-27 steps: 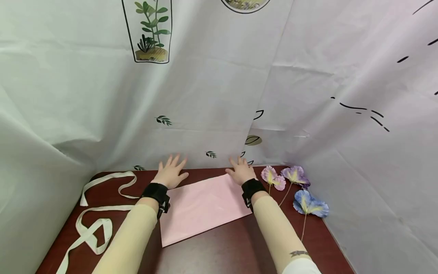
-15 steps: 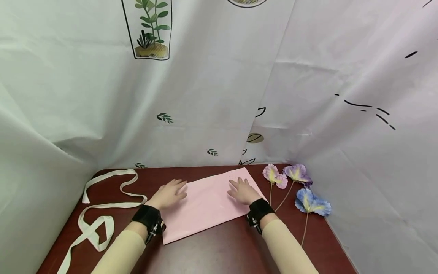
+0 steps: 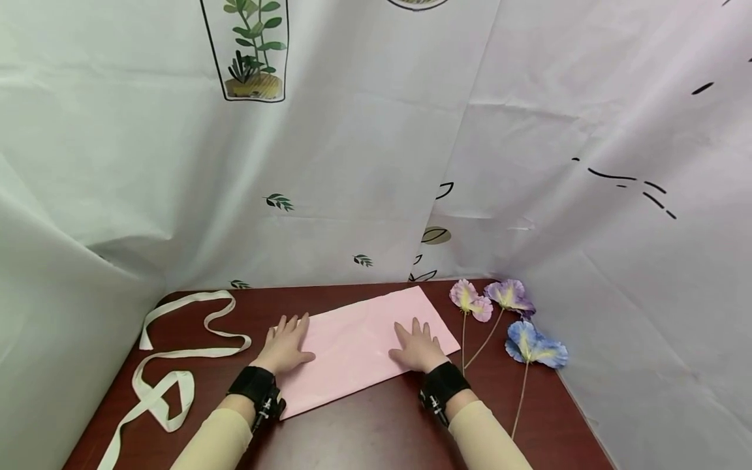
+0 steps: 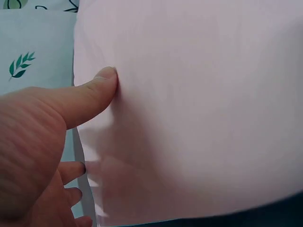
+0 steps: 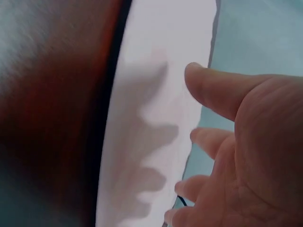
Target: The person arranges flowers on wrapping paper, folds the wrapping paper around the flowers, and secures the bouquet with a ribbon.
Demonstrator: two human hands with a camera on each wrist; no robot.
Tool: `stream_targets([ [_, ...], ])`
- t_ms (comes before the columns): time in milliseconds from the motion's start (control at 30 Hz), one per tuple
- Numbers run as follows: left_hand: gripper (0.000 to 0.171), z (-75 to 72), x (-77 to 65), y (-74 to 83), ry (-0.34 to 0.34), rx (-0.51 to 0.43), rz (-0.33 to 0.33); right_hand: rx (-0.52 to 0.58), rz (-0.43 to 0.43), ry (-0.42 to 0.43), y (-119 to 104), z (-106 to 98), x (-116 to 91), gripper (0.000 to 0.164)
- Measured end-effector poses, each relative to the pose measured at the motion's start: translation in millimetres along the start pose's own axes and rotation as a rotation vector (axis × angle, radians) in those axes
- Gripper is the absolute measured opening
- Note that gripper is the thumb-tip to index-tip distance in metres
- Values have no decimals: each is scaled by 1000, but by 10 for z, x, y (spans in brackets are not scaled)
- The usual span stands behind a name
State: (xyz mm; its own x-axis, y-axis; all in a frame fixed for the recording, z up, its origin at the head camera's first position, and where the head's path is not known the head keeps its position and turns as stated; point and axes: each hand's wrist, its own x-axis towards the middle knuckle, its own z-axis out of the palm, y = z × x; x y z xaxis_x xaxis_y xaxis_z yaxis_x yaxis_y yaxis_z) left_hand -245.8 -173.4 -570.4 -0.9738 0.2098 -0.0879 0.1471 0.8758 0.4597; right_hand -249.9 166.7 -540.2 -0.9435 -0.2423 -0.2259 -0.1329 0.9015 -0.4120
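A pink sheet [image 3: 352, 339], paper-like and folded flat, lies slanted on the dark red table. At its left end is my left hand [image 3: 284, 349], fingers spread, the thumb over the pink surface. The left wrist view shows that thumb [image 4: 102, 87] against the sheet, with the other fingertips near its edge. Over the right part of the sheet my right hand [image 3: 418, 349] is spread with fingers pointing away from me. In the right wrist view its fingers [image 5: 208, 90] cast shadows on the pink surface. Neither hand grips anything.
A white ribbon [image 3: 194, 352] lies looped on the left of the table [image 3: 352, 437]. At the right are a pink flower [image 3: 464, 297], a purple flower [image 3: 510, 297] and a blue flower [image 3: 531, 346] on thin stems. White printed cloth [image 3: 352, 163] hangs behind and on both sides.
Both hands have drawn back toward me from the table's far edge and now spread over the pink sheet. The sheet keeps about the same place; ribbon and flowers stay put.
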Motion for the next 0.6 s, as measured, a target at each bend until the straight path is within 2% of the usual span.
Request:
stream_targets([
  [100,100,23,-25,1,14,-17,-7,-7,19,7,9,65,-41,72],
  [267,102,34,-40,-19,74,-25,12,-18,44,6,41,158,-50,74],
  [433,106,38,-43,-57,127,-20,8,-10,23,3,58,171,-49,74],
  [600,91,9,-43,-77,132,4,-31,-17,-11,-3,74,150,-26,72],
])
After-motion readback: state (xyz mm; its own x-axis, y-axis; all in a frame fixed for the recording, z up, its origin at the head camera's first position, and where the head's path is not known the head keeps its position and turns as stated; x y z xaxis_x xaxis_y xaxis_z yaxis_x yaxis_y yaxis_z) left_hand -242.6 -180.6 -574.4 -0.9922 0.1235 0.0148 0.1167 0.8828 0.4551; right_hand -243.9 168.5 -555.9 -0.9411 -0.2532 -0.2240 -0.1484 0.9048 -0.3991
